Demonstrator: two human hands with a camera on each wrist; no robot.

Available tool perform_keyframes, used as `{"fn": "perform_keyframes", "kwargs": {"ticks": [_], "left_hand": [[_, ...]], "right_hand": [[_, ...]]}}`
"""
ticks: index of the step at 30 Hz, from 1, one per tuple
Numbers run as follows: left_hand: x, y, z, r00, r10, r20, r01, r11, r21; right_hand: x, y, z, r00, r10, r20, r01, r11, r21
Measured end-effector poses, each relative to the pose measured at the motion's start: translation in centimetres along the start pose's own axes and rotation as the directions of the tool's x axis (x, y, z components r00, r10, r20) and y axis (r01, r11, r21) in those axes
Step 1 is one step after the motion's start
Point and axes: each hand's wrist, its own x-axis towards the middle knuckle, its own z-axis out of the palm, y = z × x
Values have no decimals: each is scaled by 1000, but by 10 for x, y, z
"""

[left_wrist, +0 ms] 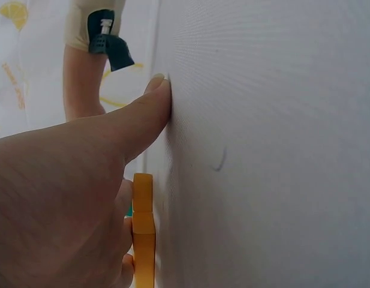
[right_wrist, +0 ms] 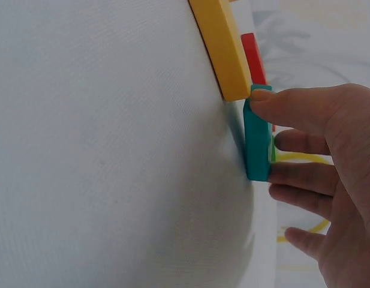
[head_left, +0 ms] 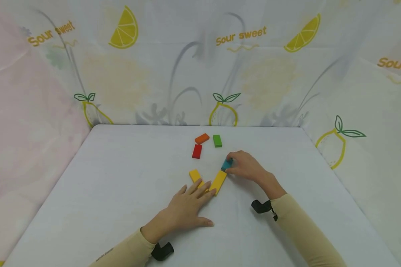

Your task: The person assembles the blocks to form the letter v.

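My right hand (head_left: 245,165) pinches a small blue block (head_left: 226,164) between thumb and fingers. Its near end is right at the upper end of a yellow block (head_left: 219,179); in the right wrist view the teal-looking block (right_wrist: 258,141) overlaps the yellow one's corner (right_wrist: 223,51). A second yellow block (head_left: 194,174) slants the other way, so the two make a V. With fingers spread and straight, my left hand (head_left: 185,211) rests its fingertips on the yellow blocks near the bottom of the V, partly hiding them. Its thumb touches the table in the left wrist view.
Beyond the hands lie a red block (head_left: 197,151), an orange block (head_left: 202,138) touching or close to it, and a green block (head_left: 217,141). They are on a white table (head_left: 120,167). A lemon-printed cloth (head_left: 173,66) hangs behind and at the sides.
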Motion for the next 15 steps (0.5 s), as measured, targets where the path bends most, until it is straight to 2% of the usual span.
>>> {"fn": "perform_keyframes", "kwargs": {"ticks": [15], "left_hand": [[0,0,0,1000,3,-8,-3,1000,6]], "right_hand": [[1,0,6,1000,13,2,-13,1000,25]]}}
